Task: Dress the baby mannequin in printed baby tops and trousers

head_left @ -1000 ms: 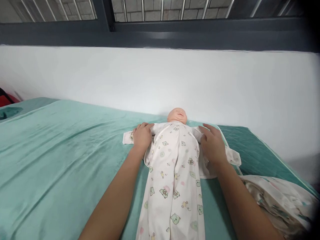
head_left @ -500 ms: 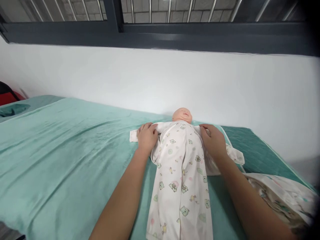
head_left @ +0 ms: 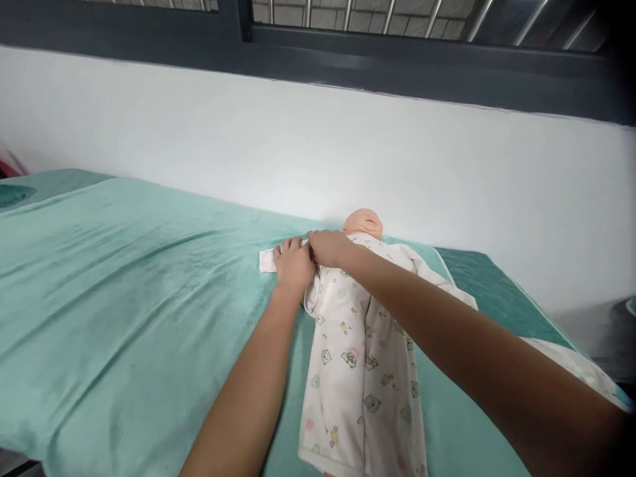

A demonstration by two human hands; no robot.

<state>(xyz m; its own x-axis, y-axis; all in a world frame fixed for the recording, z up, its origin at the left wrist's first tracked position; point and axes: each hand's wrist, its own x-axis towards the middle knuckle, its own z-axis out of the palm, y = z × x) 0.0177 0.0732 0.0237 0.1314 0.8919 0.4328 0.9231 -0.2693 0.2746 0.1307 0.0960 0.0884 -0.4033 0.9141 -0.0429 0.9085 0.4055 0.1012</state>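
A baby doll (head_left: 365,222) lies on its back, head toward the wall, dressed in a white baby gown (head_left: 342,371) printed with small animals. On the left side of the gown, my left hand (head_left: 295,265) is closed over the sleeve, whose cuff (head_left: 267,261) sticks out flat past my fingers. My right hand (head_left: 328,248) reaches across the doll's chest and grips the same sleeve nearer the shoulder, fingertips touching my left hand. The doll's arm inside is hidden. The other sleeve (head_left: 440,277) spreads out to the right, partly behind my right forearm.
A light green sheet (head_left: 163,298) covers the bed, with a darker green mat (head_left: 501,291) on the right. White patterned cloth (head_left: 566,361) lies at the right edge. Behind the bed rises a white wall (head_left: 199,132) below a dark window frame (head_left: 397,73).
My right hand has left the right-hand sleeve and crossed over the chest to the left-hand sleeve. My left hand stays at its sleeve. The view has tilted slightly.
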